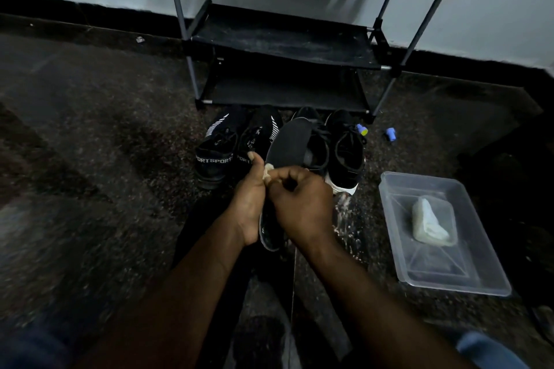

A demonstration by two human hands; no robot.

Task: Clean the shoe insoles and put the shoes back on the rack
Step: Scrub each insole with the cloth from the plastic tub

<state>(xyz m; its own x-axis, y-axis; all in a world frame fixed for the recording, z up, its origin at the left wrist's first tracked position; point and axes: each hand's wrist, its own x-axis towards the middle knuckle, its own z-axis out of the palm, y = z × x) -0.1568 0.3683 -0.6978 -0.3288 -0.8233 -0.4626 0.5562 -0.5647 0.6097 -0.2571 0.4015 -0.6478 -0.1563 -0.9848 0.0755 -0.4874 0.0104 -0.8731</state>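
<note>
My left hand [250, 198] grips a dark insole [292, 144] by its lower half, with the toe end pointing up and away. A small pale cloth [267, 171] sits against the insole, and my right hand [299, 204] pinches it with curled fingers. Just behind the insole stand two pairs of shoes on the floor: black knit sneakers with white "SPORT" lettering [218, 153] on the left, and black lace-up shoes with white soles [344, 156] on the right. The black shoe rack [281, 39] stands against the wall beyond them, its visible shelves bare.
A clear plastic tub [467, 275] holding a folded pale cloth [430, 225] lies on the floor at the right. Two small blue objects [389, 133] lie near the rack's right leg. Wet marks [344, 219] show on the dark speckled floor. My legs are at the bottom.
</note>
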